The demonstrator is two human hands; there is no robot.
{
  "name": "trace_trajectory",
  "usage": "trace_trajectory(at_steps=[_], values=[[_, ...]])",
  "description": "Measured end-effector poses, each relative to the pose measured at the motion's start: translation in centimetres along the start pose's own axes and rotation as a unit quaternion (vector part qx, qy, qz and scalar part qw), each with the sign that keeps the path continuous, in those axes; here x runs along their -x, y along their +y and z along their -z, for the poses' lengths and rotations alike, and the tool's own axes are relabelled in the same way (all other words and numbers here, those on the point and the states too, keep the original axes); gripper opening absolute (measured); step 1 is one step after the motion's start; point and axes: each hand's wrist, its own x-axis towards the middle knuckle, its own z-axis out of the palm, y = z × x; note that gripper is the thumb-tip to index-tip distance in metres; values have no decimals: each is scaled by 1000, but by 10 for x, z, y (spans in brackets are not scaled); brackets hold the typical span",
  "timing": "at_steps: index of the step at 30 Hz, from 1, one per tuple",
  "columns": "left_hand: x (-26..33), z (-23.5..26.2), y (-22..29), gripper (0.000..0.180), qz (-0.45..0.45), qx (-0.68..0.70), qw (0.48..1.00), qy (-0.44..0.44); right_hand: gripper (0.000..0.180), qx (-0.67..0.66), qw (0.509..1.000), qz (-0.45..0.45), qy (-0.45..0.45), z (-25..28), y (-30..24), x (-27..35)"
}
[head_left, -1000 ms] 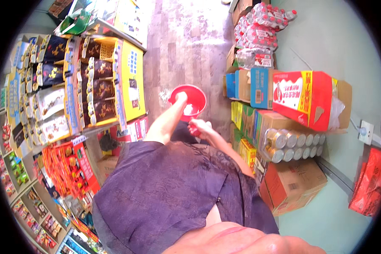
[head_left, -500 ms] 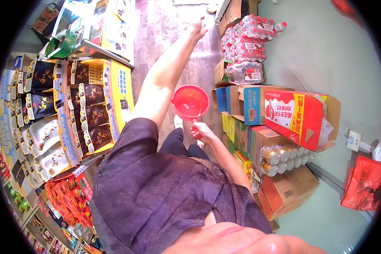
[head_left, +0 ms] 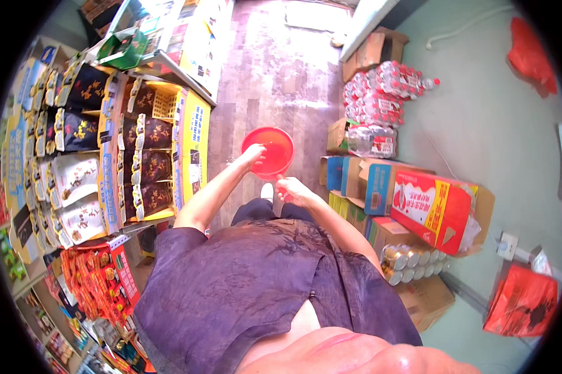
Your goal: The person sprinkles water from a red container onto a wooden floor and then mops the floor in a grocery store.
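A red plastic water scoop [head_left: 281, 142] with a round bowl and a straight handle is held out in front of my body, above the floor. My right hand [head_left: 298, 192] is closed around its handle. Over the bowl's left rim reaches my left hand [head_left: 255, 156], its fingers stretched down into the bowl and partly lost against the red. I see nothing held in them. A glossy shine shows inside the bowl, probably liquid, though its level cannot be made out.
On the left stands a display rack [head_left: 109, 162] of packaged snacks, with a glass counter [head_left: 169, 43] beyond it. Bottle packs [head_left: 381, 93], a red carton [head_left: 427, 209] and shrink-wrapped cans [head_left: 412, 265] line the right wall. Wood-look flooring [head_left: 262, 68] runs ahead, with pale patches.
My left arm, stretched far forward before with the hand spread over the floor, has drawn back, and the hand is now in the scoop. My right hand still grips the handle.
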Motion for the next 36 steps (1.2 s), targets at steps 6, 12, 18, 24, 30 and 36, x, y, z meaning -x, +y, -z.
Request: trace_trajectory(at_steps=[6,12,18,24,30,36], values=[[-21,42,-7,36,10,36,964,262,10,91,993,-42,-59,-9,-32,-51],[-90,59,24,35,31,228,933,276,14,202,968,-85,-118,0,-101,-95],[-203,104,182,34,-50,514,847,128,14,228,968,-45,-91,26,-204,-141],[-201,103,556,39,-362,368,843,153,15,264,959,11,-101,114,-334,-213],[-212,102,543,66,-492,41,814,305,14,241,967,35,-78,155,-410,-228],[-215,116,265,54,-234,-22,895,378,15,147,980,-128,-35,155,-424,-246]])
